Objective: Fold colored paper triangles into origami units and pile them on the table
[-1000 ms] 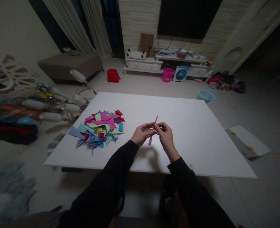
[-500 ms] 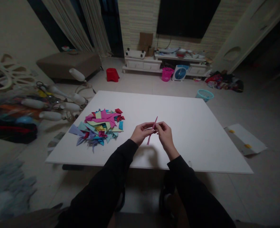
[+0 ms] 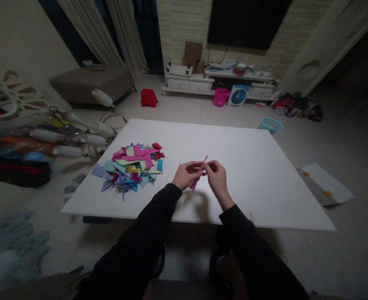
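- Turned slightly since the earlier frame, the pink folded paper [image 3: 194, 183] shows a wider lower end.
- Held above the white table [image 3: 252, 166], its long axis slants, narrow tip pointing away and rightward.
- Likely light and easily creased: best pinched gently mid-length.
- Left hand [image 3: 184, 176] pinches its middle; right hand [image 3: 217, 178] closes fingertips on it alongside.
- Colourful paper pile [image 3: 135, 160] lies left.
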Motion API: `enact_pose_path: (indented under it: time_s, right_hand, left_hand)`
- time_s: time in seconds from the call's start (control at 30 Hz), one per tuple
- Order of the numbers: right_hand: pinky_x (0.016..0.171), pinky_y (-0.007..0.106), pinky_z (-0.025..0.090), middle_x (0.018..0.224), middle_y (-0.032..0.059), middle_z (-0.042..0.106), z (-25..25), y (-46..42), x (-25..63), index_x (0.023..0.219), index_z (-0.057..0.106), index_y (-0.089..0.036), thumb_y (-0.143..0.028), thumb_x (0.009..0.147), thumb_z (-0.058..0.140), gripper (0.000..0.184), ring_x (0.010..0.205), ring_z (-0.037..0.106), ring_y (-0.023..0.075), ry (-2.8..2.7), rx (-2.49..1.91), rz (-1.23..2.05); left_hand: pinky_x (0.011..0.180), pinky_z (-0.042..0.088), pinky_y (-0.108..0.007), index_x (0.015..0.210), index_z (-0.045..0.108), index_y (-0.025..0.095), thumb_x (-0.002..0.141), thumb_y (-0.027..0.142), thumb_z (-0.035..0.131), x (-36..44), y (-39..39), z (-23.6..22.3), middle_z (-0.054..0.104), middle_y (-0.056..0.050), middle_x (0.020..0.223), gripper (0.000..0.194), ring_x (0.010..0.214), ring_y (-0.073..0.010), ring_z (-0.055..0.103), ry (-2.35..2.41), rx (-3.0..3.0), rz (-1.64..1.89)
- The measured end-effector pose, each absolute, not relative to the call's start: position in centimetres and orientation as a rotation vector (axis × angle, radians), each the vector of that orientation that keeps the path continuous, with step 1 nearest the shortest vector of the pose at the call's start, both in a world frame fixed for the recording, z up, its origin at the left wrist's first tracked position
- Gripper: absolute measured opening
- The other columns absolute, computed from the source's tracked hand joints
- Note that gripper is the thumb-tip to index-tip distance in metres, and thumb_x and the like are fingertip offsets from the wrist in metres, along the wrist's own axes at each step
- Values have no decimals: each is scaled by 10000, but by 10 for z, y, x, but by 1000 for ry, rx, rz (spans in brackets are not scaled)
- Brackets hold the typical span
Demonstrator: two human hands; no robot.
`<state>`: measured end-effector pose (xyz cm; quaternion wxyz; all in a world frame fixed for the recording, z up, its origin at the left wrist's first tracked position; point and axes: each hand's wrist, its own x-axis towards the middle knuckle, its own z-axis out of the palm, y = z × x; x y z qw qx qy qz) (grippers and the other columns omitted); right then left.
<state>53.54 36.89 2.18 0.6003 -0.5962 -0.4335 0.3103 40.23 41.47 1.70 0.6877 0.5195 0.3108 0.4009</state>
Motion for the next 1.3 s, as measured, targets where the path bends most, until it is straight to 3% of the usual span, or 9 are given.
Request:
enact_pose_path:
  time_s: [0.23,0.43,0.63,0.83,1.03,1.3]
  right_hand:
    - [596,309,528,707,9,660,22,366,537,765,621,-204,-366,774,696,180,618,628,166,-989,-1419,722]
    - [602,321,529,700,-2,668,18,369,542,821,588,-220,-281,724,685,150,615,630,175,-943,-1452,709]
    - [617,291,488,701,-18,634,15,372,542,769,553,-226,-226,691,668,139,655,607,166,-996,-1463,638]
    - [639,288,477,723,-2,644,20,366,537,761,593,-215,-276,725,663,100,697,594,167,-1023,-1432,647]
    - [584,274,481,748,15,655,26,358,536,803,631,-207,-433,807,658,229,712,620,172,-978,-1381,718]
    - [530,257,451,727,8,672,26,367,537,810,616,-200,-502,781,706,316,626,642,159,-848,-1354,803]
  left_hand:
    - [923,572,-455,1020,744,101,603,213,882,403,409,20,753,-147,1059,453,887,-246,733,687,1157,913]
    - [841,599,-434,1038,741,99,637,208,863,405,409,20,759,-149,1004,433,866,-267,736,708,1222,884]
    - [978,555,-468,980,743,107,655,244,864,408,410,18,754,-146,1060,373,964,-270,728,737,1199,926]
    - [1002,531,-496,1035,752,96,629,256,884,408,407,16,762,-159,1053,456,969,-282,729,748,1163,902]
    - [1077,470,-511,1062,744,112,619,297,905,406,404,15,756,-150,1098,506,1035,-280,717,631,1065,911]
    - [1038,481,-472,1082,743,119,653,290,882,406,409,16,752,-153,1109,483,1029,-279,715,595,1046,910]
